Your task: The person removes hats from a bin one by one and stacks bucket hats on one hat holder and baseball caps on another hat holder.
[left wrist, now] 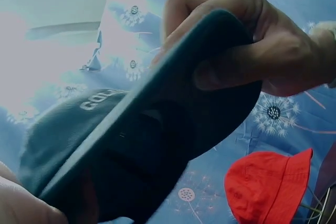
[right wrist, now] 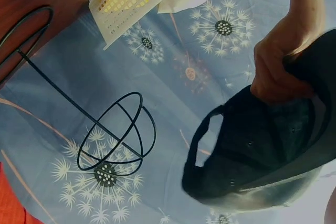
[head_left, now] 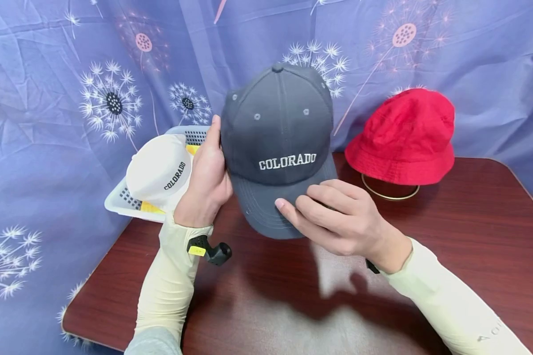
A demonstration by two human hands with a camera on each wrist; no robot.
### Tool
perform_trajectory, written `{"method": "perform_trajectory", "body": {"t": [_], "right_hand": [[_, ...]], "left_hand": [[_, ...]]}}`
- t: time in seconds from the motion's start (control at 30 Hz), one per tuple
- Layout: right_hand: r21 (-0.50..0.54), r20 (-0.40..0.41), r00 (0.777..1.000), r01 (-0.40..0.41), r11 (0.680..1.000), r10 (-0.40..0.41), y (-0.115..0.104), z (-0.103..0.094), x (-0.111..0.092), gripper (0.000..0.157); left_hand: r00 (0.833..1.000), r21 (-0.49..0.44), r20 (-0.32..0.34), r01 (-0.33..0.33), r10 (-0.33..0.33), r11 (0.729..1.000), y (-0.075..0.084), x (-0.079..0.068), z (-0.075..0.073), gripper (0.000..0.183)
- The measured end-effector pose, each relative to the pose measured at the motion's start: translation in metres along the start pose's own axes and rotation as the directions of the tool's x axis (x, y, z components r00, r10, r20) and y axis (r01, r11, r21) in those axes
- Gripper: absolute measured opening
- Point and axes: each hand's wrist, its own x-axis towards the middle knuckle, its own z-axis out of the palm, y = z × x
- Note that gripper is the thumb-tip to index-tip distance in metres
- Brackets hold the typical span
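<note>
A dark grey-blue baseball cap (head_left: 284,133) with COLORADO in white letters is held up over the table, front toward the head view and brim down. My left hand (head_left: 208,175) grips its side edge; in the right wrist view, the left fingers (right wrist: 281,82) reach inside the crown. With my right hand (head_left: 342,217) I pinch the brim, thumb under it and fingers on top in the left wrist view. The right wrist view shows the cap's dark inside and its back strap opening. Behind it stands a bare black wire hat stand (right wrist: 118,135), hidden in the head view.
To the right, a red bucket hat (head_left: 401,138) sits on a wire stand (head_left: 391,195). A light plastic basket (head_left: 115,199) at the back left holds a white COLORADO cap (head_left: 157,170) and something yellow. A patterned blue curtain (head_left: 35,123) hangs behind the dark red-brown table (head_left: 129,276).
</note>
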Motion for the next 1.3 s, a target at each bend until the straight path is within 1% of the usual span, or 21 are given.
{"method": "perform_trajectory", "body": {"t": [0.1,0.2,0.33,0.4,0.47,0.57,0.63,0.73,0.8,0.9,0.93,1.0,1.03,1.07,1.1,1.13,1.17,1.2,1.23,1.27,1.3], "right_hand": [[0.017,0.086,0.996,-0.010,1.000,0.008,-0.003,-0.002,-0.001,0.022],[0.028,0.130,0.991,-0.018,0.999,0.014,-0.005,-0.001,-0.002,0.024],[0.052,0.158,0.987,-0.043,0.998,0.034,-0.006,0.000,-0.005,0.025],[0.076,0.169,0.985,-0.057,0.995,0.044,-0.006,0.000,-0.007,0.024],[0.097,0.181,0.982,-0.070,0.993,0.051,-0.004,-0.001,-0.009,0.019],[0.123,0.203,0.977,-0.089,0.988,0.063,-0.001,-0.004,-0.011,0.019],[0.133,0.220,0.973,-0.103,0.986,0.072,0.000,-0.006,-0.013,0.025],[0.140,0.229,0.969,-0.124,0.982,0.089,0.001,-0.007,-0.013,0.036],[0.147,0.211,0.972,-0.138,0.979,0.105,0.002,-0.006,-0.013,0.045],[0.179,0.140,0.977,-0.185,0.966,0.161,0.004,-0.004,-0.012,0.055],[0.193,0.106,0.976,-0.208,0.959,0.190,0.004,-0.003,-0.012,0.056],[0.223,0.034,0.962,-0.272,0.936,0.271,0.006,-0.002,-0.012,0.055],[0.238,-0.002,0.946,-0.314,0.919,0.323,0.007,-0.002,-0.012,0.054],[0.249,-0.031,0.924,-0.362,0.899,0.380,0.008,-0.002,-0.013,0.053],[0.256,-0.053,0.895,-0.417,0.872,0.443,0.009,-0.003,-0.013,0.052],[0.267,-0.072,0.857,-0.477,0.838,0.511,0.011,-0.004,-0.014,0.052],[0.286,-0.082,0.810,-0.538,0.793,0.580,0.012,-0.005,-0.015,0.053],[0.315,-0.079,0.756,-0.600,0.735,0.650,0.014,-0.007,-0.015,0.050],[0.344,-0.066,0.693,-0.659,0.669,0.717,0.016,-0.009,-0.016,0.046],[0.383,-0.041,0.625,-0.711,0.590,0.780,0.018,-0.011,-0.017,0.042],[0.425,-0.008,0.549,-0.754,0.500,0.836,0.020,-0.013,-0.017,0.036]], "left_hand": [[0.994,0.048,-0.043,-0.095,0.097,0.994,-0.002,0.000,0.000,0.039],[0.981,0.139,-0.094,-0.156,0.170,0.978,-0.003,0.000,-0.001,0.037],[0.962,0.253,-0.125,-0.206,0.243,0.945,-0.003,0.001,-0.002,0.038],[0.948,0.307,-0.135,-0.236,0.288,0.922,-0.004,0.002,-0.004,0.040],[0.929,0.367,-0.169,-0.250,0.328,0.896,-0.003,0.002,-0.004,0.042],[0.910,0.410,-0.198,-0.261,0.364,0.874,-0.002,0.002,-0.004,0.044],[0.911,0.391,-0.184,-0.276,0.368,0.878,0.000,0.002,-0.003,0.044],[0.918,0.344,-0.112,-0.323,0.380,0.882,0.001,0.002,-0.004,0.046],[0.923,0.303,-0.056,-0.349,0.382,0.887,0.002,0.001,-0.004,0.048],[0.923,0.236,0.012,-0.376,0.385,0.896,0.003,0.000,-0.005,0.050],[0.926,0.195,0.025,-0.375,0.378,0.906,0.004,0.000,-0.004,0.050],[0.926,0.152,0.044,-0.377,0.375,0.914,0.004,0.000,-0.004,0.050],[0.926,0.140,0.048,-0.377,0.374,0.916,0.005,0.000,-0.004,0.049],[0.925,0.137,0.049,-0.379,0.376,0.915,0.005,0.000,-0.004,0.049],[0.925,0.134,0.049,-0.381,0.378,0.915,0.005,0.000,-0.004,0.049],[0.925,0.123,0.048,-0.379,0.376,0.917,0.005,0.000,-0.004,0.049],[0.924,0.130,0.050,-0.383,0.380,0.914,0.005,0.000,-0.004,0.049],[0.923,0.128,0.050,-0.385,0.382,0.914,0.004,0.001,-0.004,0.050],[0.918,0.153,0.053,-0.395,0.392,0.906,0.004,0.001,-0.004,0.050],[0.917,0.159,0.051,-0.398,0.395,0.903,0.004,0.002,-0.004,0.050],[0.916,0.160,0.048,-0.400,0.397,0.902,0.003,0.003,-0.004,0.051]]}}
